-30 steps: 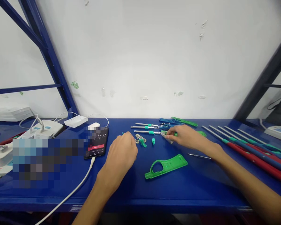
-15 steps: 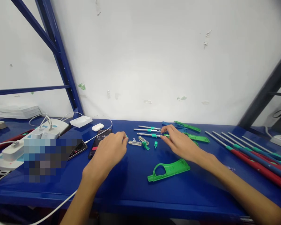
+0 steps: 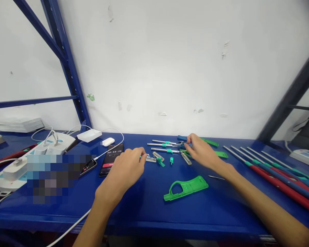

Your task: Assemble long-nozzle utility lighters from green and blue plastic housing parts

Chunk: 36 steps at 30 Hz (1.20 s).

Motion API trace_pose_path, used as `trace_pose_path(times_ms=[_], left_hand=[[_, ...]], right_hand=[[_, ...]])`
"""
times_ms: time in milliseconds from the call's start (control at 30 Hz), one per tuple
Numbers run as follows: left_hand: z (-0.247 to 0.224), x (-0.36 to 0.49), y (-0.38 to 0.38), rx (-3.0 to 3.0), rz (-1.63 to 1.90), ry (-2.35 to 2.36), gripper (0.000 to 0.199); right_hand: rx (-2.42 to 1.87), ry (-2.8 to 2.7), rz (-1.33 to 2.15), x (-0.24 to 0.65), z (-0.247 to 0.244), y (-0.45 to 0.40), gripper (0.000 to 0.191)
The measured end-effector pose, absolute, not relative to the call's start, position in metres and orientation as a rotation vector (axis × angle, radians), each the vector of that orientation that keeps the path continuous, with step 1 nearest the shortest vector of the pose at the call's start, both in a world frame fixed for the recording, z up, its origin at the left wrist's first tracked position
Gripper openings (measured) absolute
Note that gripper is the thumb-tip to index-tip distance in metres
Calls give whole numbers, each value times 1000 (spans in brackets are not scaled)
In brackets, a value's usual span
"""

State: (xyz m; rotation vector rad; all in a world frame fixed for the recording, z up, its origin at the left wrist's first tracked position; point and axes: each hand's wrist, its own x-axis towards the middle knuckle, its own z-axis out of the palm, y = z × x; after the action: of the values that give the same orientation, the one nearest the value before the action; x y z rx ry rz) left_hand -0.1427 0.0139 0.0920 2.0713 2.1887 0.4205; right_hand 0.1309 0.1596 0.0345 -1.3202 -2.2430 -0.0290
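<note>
My left hand (image 3: 127,166) is closed in a pinch beside a small clear part (image 3: 151,159); a bit of teal shows at its fingertips. My right hand (image 3: 201,151) is closed too, its fingertips at small wiry parts near the blue pieces; what it holds is too small to name. Between the hands lie a second clear part (image 3: 158,156), a teal clip (image 3: 160,162), a small teal piece (image 3: 171,160) and metal rods with teal collars (image 3: 164,150). Another clear part (image 3: 186,158) lies by my right hand. A green handle shell (image 3: 187,188) rests nearer the front edge.
Red and blue handled rods (image 3: 273,175) lie at the right. A phone (image 3: 110,159) showing a timer, a white earphone case (image 3: 108,141), a second phone (image 3: 89,168), a power strip (image 3: 9,176) and white cables are at the left. A thin metal piece (image 3: 216,177) lies below my right wrist.
My right hand has shifted slightly right and up, and the clear part and thin metal piece near it now show. My left hand has moved a little to the right.
</note>
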Motion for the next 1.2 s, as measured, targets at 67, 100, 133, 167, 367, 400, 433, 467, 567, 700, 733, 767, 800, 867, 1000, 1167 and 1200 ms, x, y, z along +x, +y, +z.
trace_pose_path(times_ms=[67, 100, 133, 167, 367, 400, 433, 467, 567, 700, 733, 767, 800, 867, 1000, 1167, 1200], left_hand=[[97, -139, 10, 2099, 451, 2157, 34], [98, -138, 9, 2110, 463, 2146, 34], [98, -138, 8, 2120, 472, 2137, 35], [98, -137, 7, 2130, 479, 2126, 35], [84, -140, 14, 2229, 540, 2014, 32], [82, -141, 15, 2246, 553, 1990, 31], [80, -142, 16, 2262, 566, 1968, 31], [80, -142, 17, 2276, 577, 1950, 32], [80, -142, 17, 2309, 595, 1918, 32], [84, -140, 14, 2332, 575, 1926, 32], [85, -140, 13, 2335, 575, 1935, 32], [87, -138, 13, 2338, 580, 1945, 32], [88, -137, 12, 2341, 591, 1956, 33], [89, -133, 13, 2349, 641, 1981, 32], [85, -123, 17, 2519, 917, 1950, 25], [71, -111, 25, 2753, 958, 1859, 36], [69, -109, 27, 2750, 916, 1866, 39]], right_hand=[[-1366, -2211, -41, 140, 34, 168, 34], [-1385, -2198, -48, 144, 34, 172, 35], [-1399, -2191, -54, 149, 34, 175, 35], [-1406, -2190, -61, 152, 34, 178, 36], [-1259, -2332, -131, 153, 31, 177, 35], [-1211, -2367, -157, 148, 29, 176, 35], [-1162, -2402, -187, 142, 26, 176, 35], [-1114, -2436, -219, 135, 23, 176, 35], [-1010, -2520, -304, 113, 13, 179, 36], [-951, -2547, -383, 92, 8, 185, 36], [-946, -2538, -395, 90, 9, 186, 36], [-943, -2524, -404, 89, 11, 186, 36], [-940, -2505, -412, 90, 14, 185, 36], [-930, -2455, -427, 95, 21, 181, 35], [-837, -2375, -475, 105, 35, 168, 31], [-630, -2345, -532, 100, 43, 146, 22], [-590, -2345, -533, 98, 44, 142, 20]])
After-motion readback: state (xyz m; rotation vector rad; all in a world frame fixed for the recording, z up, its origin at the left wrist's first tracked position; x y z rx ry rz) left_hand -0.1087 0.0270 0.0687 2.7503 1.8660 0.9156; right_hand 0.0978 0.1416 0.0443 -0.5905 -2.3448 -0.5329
